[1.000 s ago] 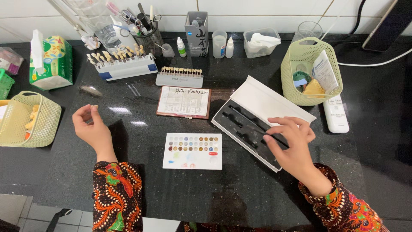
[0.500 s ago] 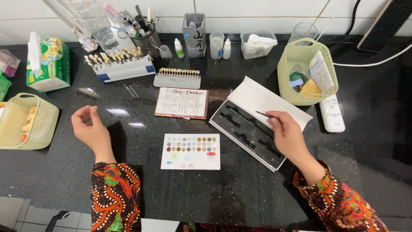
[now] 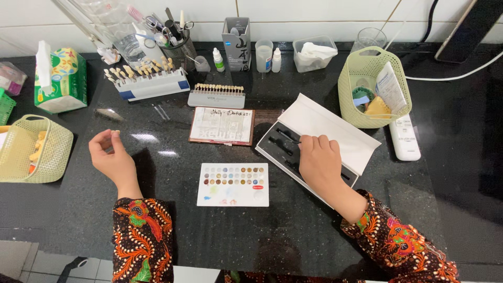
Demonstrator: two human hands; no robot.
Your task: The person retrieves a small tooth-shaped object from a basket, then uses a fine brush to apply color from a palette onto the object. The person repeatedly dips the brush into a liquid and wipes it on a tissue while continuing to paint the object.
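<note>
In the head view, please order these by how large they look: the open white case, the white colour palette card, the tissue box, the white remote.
1. open white case
2. white colour palette card
3. tissue box
4. white remote

Palette card and tissue box look close; that order is unsure.

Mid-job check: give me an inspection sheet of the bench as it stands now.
Surface: black counter, glossy, with glare patches.
Job's things: open tool case with white lid and dark insert; white palette with colour dots; small pale piece, too small to identify.
Clutter: two tooth shade guides, card, two green baskets, tissue box, bottles, tool cup.
Hands: right hand in the case, pinching a thin dark tool; left hand raised, pinching the piece.
Cables: white cable, black cable.
Surroundings: white tiled wall.
</note>
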